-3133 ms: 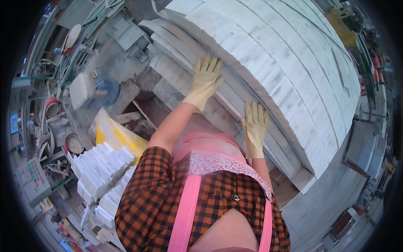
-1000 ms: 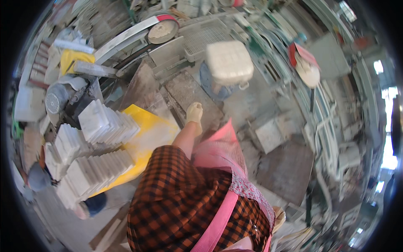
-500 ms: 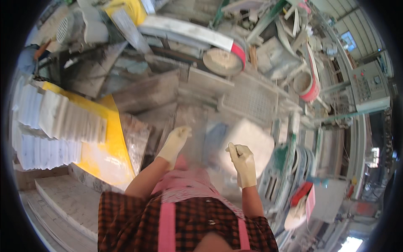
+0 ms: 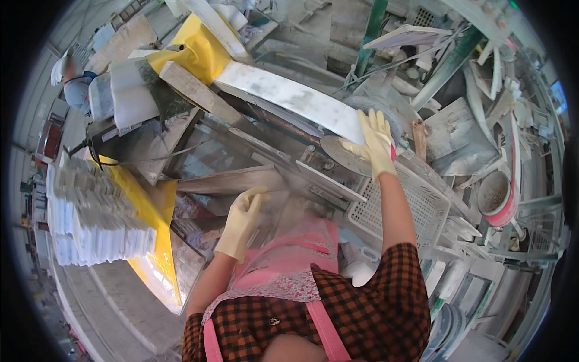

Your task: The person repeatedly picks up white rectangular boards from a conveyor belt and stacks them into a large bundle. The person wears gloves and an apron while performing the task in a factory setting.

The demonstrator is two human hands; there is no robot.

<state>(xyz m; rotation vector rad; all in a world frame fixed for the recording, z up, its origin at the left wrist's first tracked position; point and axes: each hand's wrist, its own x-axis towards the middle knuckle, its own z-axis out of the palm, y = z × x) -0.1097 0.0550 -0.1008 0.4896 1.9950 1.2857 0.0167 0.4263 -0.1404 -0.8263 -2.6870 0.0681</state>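
Both of my hands wear cream rubber gloves. My right hand (image 4: pixel 375 142) is stretched forward, fingers spread, palm over the right end of a long white-grey stone strip (image 4: pixel 289 96). Its thumb reaches along the strip's near edge, above a round grey disc (image 4: pixel 347 154). Nearer my body, my left hand (image 4: pixel 241 220) hovers left of the pink apron (image 4: pixel 289 259). Its fingers are loosely bent with nothing seen in them. A brownish board (image 4: pixel 232 180) lies just beyond it.
A white plastic basket (image 4: pixel 398 208) stands below my right forearm. Stacked white stone strips (image 4: pixel 96 211) rest at the left beside a yellow sheet (image 4: pixel 166 241). A red-rimmed round bowl (image 4: pixel 494 193) is at the right. Another person (image 4: pixel 75 90) stands far left.
My right hand has moved from in front of my body, forward to the stone strip's end, and its curled fingers have spread. My left hand stays near the apron. The view has shifted.
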